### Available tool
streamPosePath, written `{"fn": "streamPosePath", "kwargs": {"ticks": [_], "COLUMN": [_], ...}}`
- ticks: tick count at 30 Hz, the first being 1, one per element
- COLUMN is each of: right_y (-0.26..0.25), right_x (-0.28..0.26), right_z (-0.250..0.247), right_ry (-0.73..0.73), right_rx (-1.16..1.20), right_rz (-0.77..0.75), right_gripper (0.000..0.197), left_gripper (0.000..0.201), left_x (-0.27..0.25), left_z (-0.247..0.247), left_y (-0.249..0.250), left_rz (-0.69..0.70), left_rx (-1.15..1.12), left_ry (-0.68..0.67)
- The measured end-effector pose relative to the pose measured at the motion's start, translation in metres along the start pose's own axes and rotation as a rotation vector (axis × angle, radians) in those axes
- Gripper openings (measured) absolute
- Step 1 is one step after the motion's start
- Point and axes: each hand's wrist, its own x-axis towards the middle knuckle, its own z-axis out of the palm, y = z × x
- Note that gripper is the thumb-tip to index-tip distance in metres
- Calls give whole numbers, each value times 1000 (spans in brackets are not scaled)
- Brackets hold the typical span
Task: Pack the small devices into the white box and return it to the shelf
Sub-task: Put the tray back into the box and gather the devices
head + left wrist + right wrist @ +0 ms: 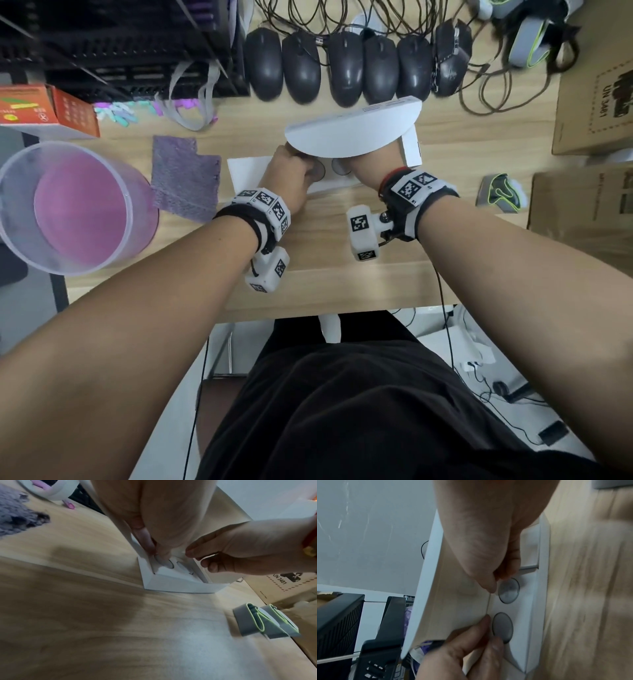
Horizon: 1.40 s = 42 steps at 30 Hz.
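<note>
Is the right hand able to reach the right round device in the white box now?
Probably yes: the right hand is already under the raised lid, fingertips beside the device; nothing lies between.

It looked like an office workbench: a row of computer mice (346,65) lay beyond the hands, cardboard cartons (596,102) to their right.

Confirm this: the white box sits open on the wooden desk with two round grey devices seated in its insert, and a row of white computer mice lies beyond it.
Wrong in one respect: the mice are black, not white, as the head view shows. The rest stands: the white box sits open on the wooden desk, with two round grey devices seated in its insert.
</note>
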Motion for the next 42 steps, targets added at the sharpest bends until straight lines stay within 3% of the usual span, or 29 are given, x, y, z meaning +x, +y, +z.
{"fn": "streamPosePath", "kwargs": {"ticks": [2,5,8,12,15,18,19,22,24,27,37,42], "right_y": [-1,-6,-17,-21,-11,6,12,27,33,40,58,53], "right_x": [-2,0,2,6,17,23,23,17,14,10,-28,-42], "right_z": [-6,-14,-26,-49,-60,-63,-63,-59,-56,-53,-39,-64], "right_ry": [20,-55,-178,21,154,75,33,-63,-68,-43,-85,-130], "right_rx": [9,31,343,385,124,-263,-334,-428,-483,-540,-543,-266], "right_rz": [-36,51,229,78,-60,-64,-32,47,71,92,113,34], "right_gripper": [6,12,10,29,53,76,78,75,71,66,69,62], "left_gripper": [19,18,12,23,33,31,34,65,88,102,101,80], "left_x": [-2,-5,-1,2,-3,-2,-4,-4,-3,-3,-18,-18], "left_z": [-4,-5,-8,-6,-7,-3,-4,-4,-6,-10,-7,-18], "left_y": [-3,2,9,10,15,8,7,-2,-3,2,-5,21], "left_rz": [-34,-33,-144,-276,-283,-183,-118,63,67,55,101,172], "left_rx": [-3,-38,-159,-335,-472,-373,-241,129,151,160,268,380], "left_ry": [6,-72,-53,-93,-28,48,57,116,114,23,-88,-119]}}
